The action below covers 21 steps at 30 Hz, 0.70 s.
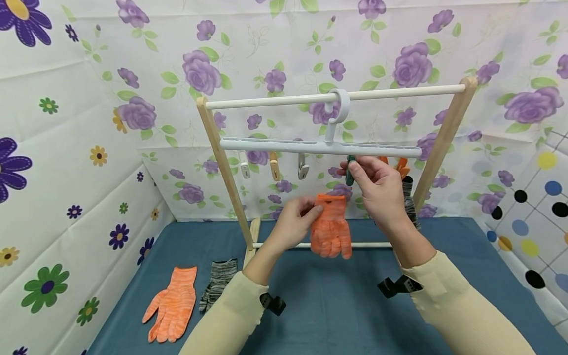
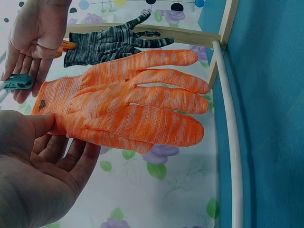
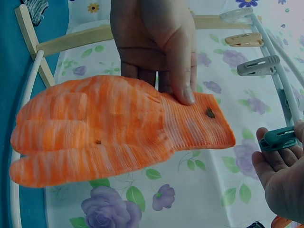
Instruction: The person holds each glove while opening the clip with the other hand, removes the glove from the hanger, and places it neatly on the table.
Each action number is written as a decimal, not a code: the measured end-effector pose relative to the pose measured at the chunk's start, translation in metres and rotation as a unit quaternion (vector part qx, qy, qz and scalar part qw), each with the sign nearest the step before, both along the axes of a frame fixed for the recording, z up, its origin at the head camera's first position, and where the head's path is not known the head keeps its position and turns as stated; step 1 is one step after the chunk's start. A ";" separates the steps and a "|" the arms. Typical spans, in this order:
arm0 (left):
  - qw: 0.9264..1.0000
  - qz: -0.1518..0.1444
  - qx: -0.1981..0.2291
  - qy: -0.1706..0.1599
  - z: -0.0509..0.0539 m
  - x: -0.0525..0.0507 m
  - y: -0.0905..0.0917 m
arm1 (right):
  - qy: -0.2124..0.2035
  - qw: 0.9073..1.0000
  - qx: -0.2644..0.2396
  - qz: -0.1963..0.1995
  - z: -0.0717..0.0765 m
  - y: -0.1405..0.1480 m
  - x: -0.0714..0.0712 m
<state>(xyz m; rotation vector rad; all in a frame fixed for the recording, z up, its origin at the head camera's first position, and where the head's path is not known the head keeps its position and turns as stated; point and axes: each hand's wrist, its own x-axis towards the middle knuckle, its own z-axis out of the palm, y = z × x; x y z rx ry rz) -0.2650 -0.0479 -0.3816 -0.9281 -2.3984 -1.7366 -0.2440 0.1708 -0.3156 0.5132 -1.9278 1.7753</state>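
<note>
Between thumb and fingers, my left hand (image 1: 293,223) pinches an orange knit glove (image 1: 330,228) near its cuff; the glove's fingers hang downward. A dark mark shows on the cuff in both wrist views. My right hand (image 1: 382,190) holds a green clothespin (image 1: 350,170) that hangs under the white hanger (image 1: 319,146). The glove's cuff sits just below the clothespin, apart from it. In the left wrist view, a grey-black striped glove (image 2: 111,43) hangs from an orange clothespin (image 2: 66,46) behind my right hand.
White (image 1: 245,170), tan (image 1: 274,166) and grey (image 1: 303,166) clothespins hang along the hanger's left half. The hanger hooks over the top rod of a wooden rack (image 1: 225,172). On the blue table at left lie another orange glove (image 1: 173,304) and a grey-black glove (image 1: 219,282).
</note>
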 end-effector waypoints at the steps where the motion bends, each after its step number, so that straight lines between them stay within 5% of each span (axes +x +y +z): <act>1: 1.000 0.002 -0.001 0.000 -0.001 0.000 -0.001 | 0.000 1.000 0.001 0.000 0.000 0.000 0.000; 21: 1.000 0.020 0.007 -0.007 -0.010 0.005 -0.018 | -0.010 1.000 -0.016 0.024 0.000 0.000 0.001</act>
